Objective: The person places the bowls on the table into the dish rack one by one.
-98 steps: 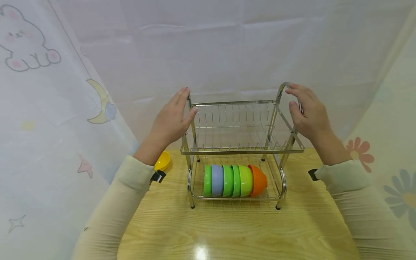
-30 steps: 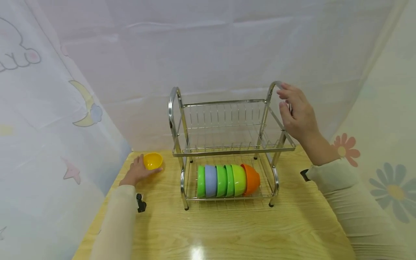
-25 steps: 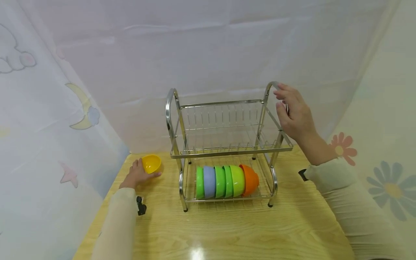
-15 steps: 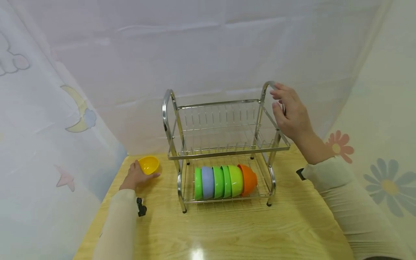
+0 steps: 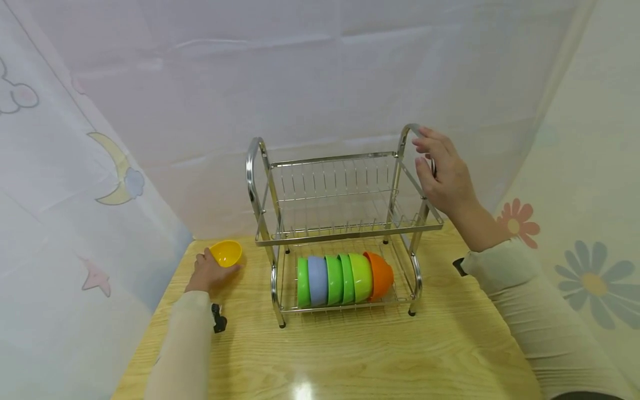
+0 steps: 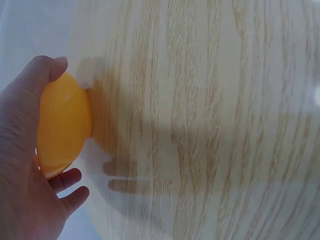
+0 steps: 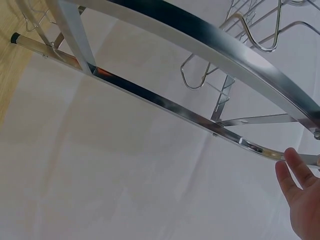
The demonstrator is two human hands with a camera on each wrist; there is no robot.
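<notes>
At the table's back left, a small yellow bowl (image 5: 226, 253) stands upright beside the rack. My left hand (image 5: 206, 272) holds this bowl from its near left side. In the left wrist view the thumb lies on one side of the bowl (image 6: 65, 120) and the fingers on the other; its foot is at or very near the wood. My right hand (image 5: 445, 172) rests on the top right arch of a two-tier metal dish rack (image 5: 350, 236). Its fingers (image 7: 297, 170) touch the bar loosely in the right wrist view.
Several nested bowls lie on their sides on the rack's lower tier: green, lavender, yellow-green (image 5: 361, 278) and, at the right end, orange (image 5: 381, 276). Patterned white sheets (image 5: 300, 83) surround the wooden table (image 5: 340, 355) at the back and both sides.
My left hand has left the rack's left arch and come down to the yellow bowl, taking hold of it. My right hand stays on the right arch. The head view has shifted slightly.
</notes>
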